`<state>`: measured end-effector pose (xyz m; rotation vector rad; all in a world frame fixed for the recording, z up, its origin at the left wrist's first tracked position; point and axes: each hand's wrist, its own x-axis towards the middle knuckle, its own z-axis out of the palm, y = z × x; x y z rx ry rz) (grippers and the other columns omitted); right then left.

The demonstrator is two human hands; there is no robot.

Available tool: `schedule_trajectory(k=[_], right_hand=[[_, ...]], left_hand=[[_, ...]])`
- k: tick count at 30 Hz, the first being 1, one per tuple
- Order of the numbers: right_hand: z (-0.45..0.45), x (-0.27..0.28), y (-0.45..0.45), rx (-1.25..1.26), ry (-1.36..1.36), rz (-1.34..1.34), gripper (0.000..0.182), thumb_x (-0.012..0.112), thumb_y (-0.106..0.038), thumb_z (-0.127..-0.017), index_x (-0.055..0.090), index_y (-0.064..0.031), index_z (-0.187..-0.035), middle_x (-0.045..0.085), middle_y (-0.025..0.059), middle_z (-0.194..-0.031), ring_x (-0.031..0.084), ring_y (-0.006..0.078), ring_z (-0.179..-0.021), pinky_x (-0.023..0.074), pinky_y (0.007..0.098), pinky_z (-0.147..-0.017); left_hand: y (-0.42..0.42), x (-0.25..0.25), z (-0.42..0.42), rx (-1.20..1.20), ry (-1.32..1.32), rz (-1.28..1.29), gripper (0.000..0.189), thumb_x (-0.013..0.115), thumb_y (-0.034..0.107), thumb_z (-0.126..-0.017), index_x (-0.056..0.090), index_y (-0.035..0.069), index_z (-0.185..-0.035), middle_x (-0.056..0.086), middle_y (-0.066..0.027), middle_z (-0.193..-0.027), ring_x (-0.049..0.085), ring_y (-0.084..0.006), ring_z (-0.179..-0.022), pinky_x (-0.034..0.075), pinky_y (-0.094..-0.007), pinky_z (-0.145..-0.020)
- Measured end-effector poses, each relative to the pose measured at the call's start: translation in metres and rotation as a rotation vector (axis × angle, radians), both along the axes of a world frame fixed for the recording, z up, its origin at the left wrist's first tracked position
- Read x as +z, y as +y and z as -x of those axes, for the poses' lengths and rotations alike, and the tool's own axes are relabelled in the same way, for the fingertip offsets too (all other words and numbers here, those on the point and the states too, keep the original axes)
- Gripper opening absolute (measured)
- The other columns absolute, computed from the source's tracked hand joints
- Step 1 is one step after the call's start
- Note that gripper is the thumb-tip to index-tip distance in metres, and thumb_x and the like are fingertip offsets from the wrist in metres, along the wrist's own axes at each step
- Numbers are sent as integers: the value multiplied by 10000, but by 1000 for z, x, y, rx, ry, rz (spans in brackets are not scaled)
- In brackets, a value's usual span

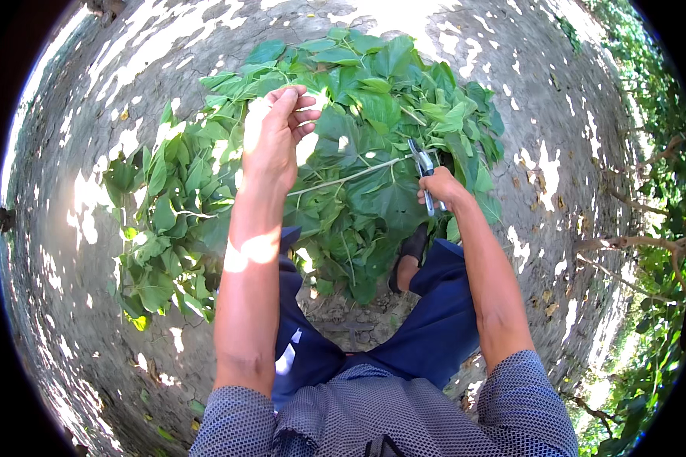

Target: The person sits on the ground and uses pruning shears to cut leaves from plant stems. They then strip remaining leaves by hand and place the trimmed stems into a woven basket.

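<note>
In my right hand (pixel 441 188) is a pair of pruning shears (pixel 420 154), held by the handles. The blades point up and away from me, at the right end of a thin pale branch (pixel 357 174). My left hand (pixel 288 123) is raised over the far left part of a heap of cut leafy branches (pixel 371 197). Its thumb lies near the index finger and the other fingers curl; glare hides whether anything is pinched there. Broad green leaves (pixel 391 200) cover most of the heap in front of my legs.
Cracked dry soil (pixel 549 228) with patches of sunlight surrounds the heap. My dark shoe (pixel 414 245) stands at its near right edge. Bare tree branches (pixel 634 244) and green foliage (pixel 657 343) line the right side. Several fallen yellow-brown leaves (pixel 550 308) lie on the soil.
</note>
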<state>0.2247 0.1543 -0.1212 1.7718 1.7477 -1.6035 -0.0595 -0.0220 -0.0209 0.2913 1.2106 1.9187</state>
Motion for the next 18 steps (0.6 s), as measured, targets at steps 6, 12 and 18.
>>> schedule_trajectory(k=[6, 12, 18], right_hand=[[47, -25, -106, 35, 207, 246, 232, 623, -114, -852, 579, 36, -1023, 677, 138, -868, 688, 233, -714, 532, 382, -558], [98, -136, -176, 117, -21, 219, 165, 620, -109, -820, 622, 35, -898, 675, 147, -801, 667, 241, -628, 518, 377, -526], [135, -139, -177, 223, -326, 1, 306, 591, -148, -826, 705, 35, -1043, 693, 221, -1108, 676, 352, -1054, 541, 424, -882]], left_hand=[[-1, 5, 2, 72, 3, -35, 257, 571, 228, -986, 582, 11, -1123, 658, -85, -957, 653, -160, -814, 517, -286, -720], [-8, 10, 8, 85, -53, -63, 258, 523, 231, -1015, 585, 13, -1139, 659, -87, -983, 635, -172, -851, 506, -302, -762], [-36, 6, 30, 79, -58, -137, 276, 514, 212, -1013, 573, -17, -1155, 648, -109, -1013, 621, -180, -884, 502, -310, -778]])
